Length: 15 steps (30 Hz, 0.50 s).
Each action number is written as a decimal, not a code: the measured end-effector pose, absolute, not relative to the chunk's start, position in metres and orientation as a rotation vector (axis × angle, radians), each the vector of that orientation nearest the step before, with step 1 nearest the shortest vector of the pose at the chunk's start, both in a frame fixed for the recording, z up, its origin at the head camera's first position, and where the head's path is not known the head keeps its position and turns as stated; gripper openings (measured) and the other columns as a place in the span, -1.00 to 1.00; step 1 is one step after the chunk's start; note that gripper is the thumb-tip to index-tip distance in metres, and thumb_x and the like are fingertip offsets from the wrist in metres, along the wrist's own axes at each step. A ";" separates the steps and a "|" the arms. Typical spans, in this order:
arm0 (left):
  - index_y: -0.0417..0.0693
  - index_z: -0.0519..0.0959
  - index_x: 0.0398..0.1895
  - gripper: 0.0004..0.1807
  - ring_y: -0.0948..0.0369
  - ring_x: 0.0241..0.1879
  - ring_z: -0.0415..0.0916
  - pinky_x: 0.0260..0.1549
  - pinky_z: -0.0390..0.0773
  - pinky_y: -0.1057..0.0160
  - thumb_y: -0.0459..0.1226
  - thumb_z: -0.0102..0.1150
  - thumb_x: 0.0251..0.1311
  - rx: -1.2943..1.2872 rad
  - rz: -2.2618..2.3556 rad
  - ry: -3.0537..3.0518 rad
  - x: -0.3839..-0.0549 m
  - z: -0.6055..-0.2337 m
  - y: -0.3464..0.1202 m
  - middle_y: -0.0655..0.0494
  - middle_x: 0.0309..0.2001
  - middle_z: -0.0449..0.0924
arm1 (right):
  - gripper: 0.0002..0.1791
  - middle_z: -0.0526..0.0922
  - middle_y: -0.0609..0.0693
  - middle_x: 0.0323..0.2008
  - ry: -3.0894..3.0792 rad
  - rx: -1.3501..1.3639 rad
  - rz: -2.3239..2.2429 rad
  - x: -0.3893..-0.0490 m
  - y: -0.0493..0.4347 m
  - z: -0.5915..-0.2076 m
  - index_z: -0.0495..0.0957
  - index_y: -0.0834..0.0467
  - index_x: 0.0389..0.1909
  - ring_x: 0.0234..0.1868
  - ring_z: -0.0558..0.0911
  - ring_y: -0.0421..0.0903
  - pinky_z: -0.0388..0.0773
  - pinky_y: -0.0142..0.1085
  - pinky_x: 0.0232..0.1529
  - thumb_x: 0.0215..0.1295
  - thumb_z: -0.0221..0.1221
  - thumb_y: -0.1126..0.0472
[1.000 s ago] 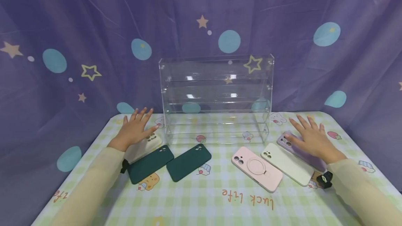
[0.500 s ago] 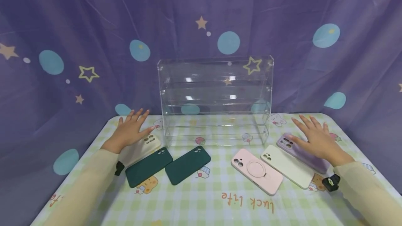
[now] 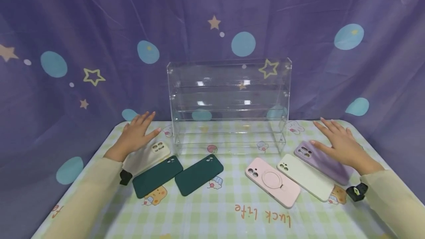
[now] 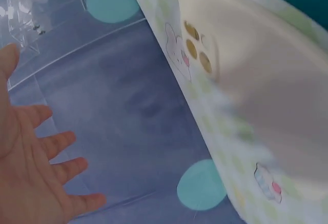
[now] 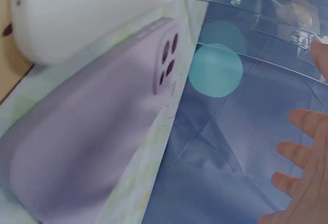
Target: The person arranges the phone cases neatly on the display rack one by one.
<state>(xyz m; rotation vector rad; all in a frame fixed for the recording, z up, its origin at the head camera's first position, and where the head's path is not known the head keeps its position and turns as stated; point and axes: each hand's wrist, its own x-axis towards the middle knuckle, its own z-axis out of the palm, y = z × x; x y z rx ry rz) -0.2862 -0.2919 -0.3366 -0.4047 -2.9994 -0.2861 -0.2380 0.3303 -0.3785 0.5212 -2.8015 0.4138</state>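
Our left fingers [image 3: 148, 120]: wide, near oblong cream phone case [image 3: 144, 160]
Our right fingers [image 3: 321, 128]: wide, near oblong lavender phone case [image 3: 321, 162]
Table [image 3: 186, 213]: far edge near fingertips, room between

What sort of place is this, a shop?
Probably not a shop floor; it looks more like a small staged tabletop. A star-patterned purple curtain hangs behind, and a clear display rack stands on a checked tablecloth with six phone cases laid out.
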 end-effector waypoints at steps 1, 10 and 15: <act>-0.08 -0.13 0.50 -0.13 -0.30 0.39 -0.21 0.12 -0.11 -0.49 0.25 -0.28 0.33 -0.409 -0.326 -2.998 -0.285 -0.337 -0.290 -0.30 0.45 -0.17 | -0.19 0.01 0.35 0.41 -2.799 0.528 0.416 -0.238 0.330 -0.378 0.02 0.14 0.46 0.33 0.00 0.45 -0.26 0.48 0.15 0.31 0.09 -0.10; -0.02 -0.18 0.51 -0.15 -0.23 0.42 -0.20 0.23 -0.07 -0.36 0.14 -0.11 0.34 -0.460 -0.662 -2.938 -0.281 -0.341 -0.277 -0.23 0.47 -0.15 | -0.23 0.11 0.46 0.33 -2.781 0.664 0.650 -0.242 0.332 -0.387 0.12 0.27 0.40 0.29 0.06 0.50 -0.09 0.42 0.16 0.27 0.17 0.04; 0.03 -0.18 0.51 -0.14 -0.22 0.40 -0.10 0.23 0.03 -0.33 0.13 -0.08 0.33 -0.466 -0.857 -2.913 -0.282 -0.340 -0.267 -0.18 0.48 -0.15 | -0.26 0.11 0.46 0.33 -2.824 0.671 0.854 -0.247 0.333 -0.390 0.11 0.32 0.39 0.29 0.08 0.48 0.00 0.40 0.14 0.30 0.15 0.10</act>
